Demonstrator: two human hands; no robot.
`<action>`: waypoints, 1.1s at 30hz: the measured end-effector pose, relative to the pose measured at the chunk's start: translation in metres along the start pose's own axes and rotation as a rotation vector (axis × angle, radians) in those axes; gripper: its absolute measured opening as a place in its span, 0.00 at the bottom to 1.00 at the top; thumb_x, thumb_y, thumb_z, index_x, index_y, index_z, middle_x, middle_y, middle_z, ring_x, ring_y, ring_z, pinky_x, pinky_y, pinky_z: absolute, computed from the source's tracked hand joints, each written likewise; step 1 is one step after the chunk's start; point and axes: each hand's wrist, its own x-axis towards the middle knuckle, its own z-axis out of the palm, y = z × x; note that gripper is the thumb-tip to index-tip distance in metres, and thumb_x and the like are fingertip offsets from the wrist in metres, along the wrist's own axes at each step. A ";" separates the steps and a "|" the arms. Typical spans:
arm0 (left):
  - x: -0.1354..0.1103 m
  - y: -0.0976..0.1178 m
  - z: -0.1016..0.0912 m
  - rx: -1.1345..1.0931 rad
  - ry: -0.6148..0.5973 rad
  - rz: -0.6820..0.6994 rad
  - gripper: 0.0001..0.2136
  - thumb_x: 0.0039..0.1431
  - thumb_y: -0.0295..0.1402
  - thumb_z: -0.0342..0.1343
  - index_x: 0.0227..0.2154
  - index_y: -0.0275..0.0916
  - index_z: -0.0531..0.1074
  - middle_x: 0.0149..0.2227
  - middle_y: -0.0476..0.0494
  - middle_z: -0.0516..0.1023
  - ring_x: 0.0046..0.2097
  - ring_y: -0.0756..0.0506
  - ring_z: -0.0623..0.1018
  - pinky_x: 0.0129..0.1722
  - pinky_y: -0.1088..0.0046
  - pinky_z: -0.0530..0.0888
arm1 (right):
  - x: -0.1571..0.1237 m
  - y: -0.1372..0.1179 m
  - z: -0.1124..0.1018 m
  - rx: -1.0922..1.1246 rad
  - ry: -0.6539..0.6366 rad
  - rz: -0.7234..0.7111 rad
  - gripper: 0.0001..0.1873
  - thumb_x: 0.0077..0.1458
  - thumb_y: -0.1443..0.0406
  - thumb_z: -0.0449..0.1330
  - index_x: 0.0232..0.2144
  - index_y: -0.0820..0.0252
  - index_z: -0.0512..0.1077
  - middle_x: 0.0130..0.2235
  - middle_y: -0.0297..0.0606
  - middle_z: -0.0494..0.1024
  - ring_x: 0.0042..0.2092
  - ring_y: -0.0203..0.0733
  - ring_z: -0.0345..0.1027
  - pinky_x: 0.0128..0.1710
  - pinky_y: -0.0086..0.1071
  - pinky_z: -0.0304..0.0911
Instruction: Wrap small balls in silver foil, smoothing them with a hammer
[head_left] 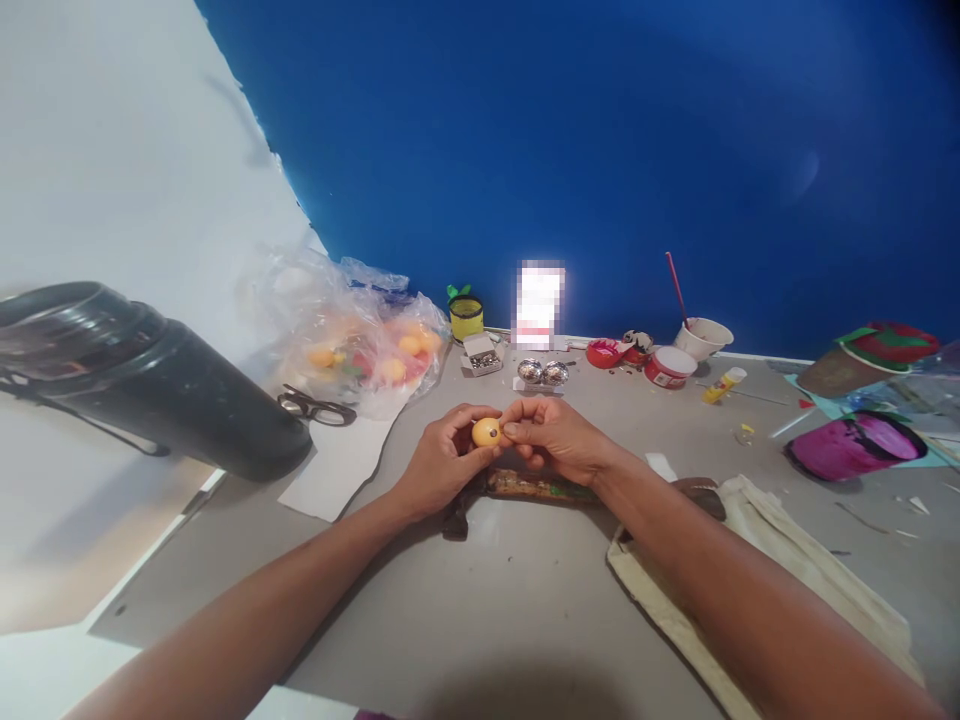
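Note:
My left hand (446, 462) is closed around a small yellow ball (486, 432), thumb below and fingers above it. A dark round spot shows on the ball's near side. My right hand (559, 440) is pinched at the ball's right edge; what sits between its fingertips, if anything, is hidden. Beneath both hands lies a hammer-like tool with a worn wooden handle (536, 487) and a dark metal end (455, 518). Behind the hands are two shiny silver balls (543, 372) and a small open box (481, 357) of metal bits.
At left a large dark cylinder (187, 380) leans over the table, near eyeglasses (319, 407) and a plastic bag (352, 340) of orange and yellow items. To the right are a cream cloth (817, 580), a purple cup (855, 447), a glue stick (724, 385) and a white cup (705, 340).

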 end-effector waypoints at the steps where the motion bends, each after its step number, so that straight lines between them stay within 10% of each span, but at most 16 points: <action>1: 0.000 0.000 0.000 -0.009 0.003 -0.008 0.16 0.55 0.37 0.64 0.46 0.38 0.78 0.47 0.41 0.81 0.44 0.43 0.79 0.45 0.66 0.77 | 0.000 0.000 0.000 -0.009 0.005 -0.007 0.22 0.37 0.57 0.78 0.28 0.63 0.74 0.26 0.33 0.77 0.22 0.27 0.60 0.17 0.20 0.52; 21: -0.004 0.007 0.008 -0.190 0.024 -0.184 0.18 0.51 0.34 0.65 0.45 0.37 0.76 0.32 0.48 0.79 0.30 0.49 0.75 0.29 0.74 0.72 | -0.003 -0.005 -0.001 -0.260 0.000 -0.097 0.24 0.45 0.52 0.73 0.37 0.58 0.70 0.27 0.30 0.74 0.25 0.34 0.64 0.21 0.29 0.69; 26: 0.000 0.006 0.005 -0.352 0.049 -0.236 0.23 0.50 0.34 0.65 0.50 0.38 0.73 0.29 0.51 0.75 0.26 0.50 0.73 0.25 0.75 0.69 | -0.010 -0.016 -0.006 -0.853 0.089 -0.104 0.16 0.55 0.52 0.63 0.28 0.59 0.71 0.28 0.34 0.77 0.28 0.35 0.66 0.27 0.29 0.60; 33: 0.013 -0.006 -0.009 -0.255 0.187 -0.112 0.21 0.47 0.31 0.65 0.47 0.39 0.75 0.34 0.50 0.75 0.33 0.51 0.74 0.33 0.76 0.71 | -0.020 -0.001 0.019 -1.543 -0.121 -0.074 0.19 0.44 0.54 0.70 0.35 0.56 0.72 0.36 0.36 0.78 0.35 0.42 0.68 0.28 0.31 0.46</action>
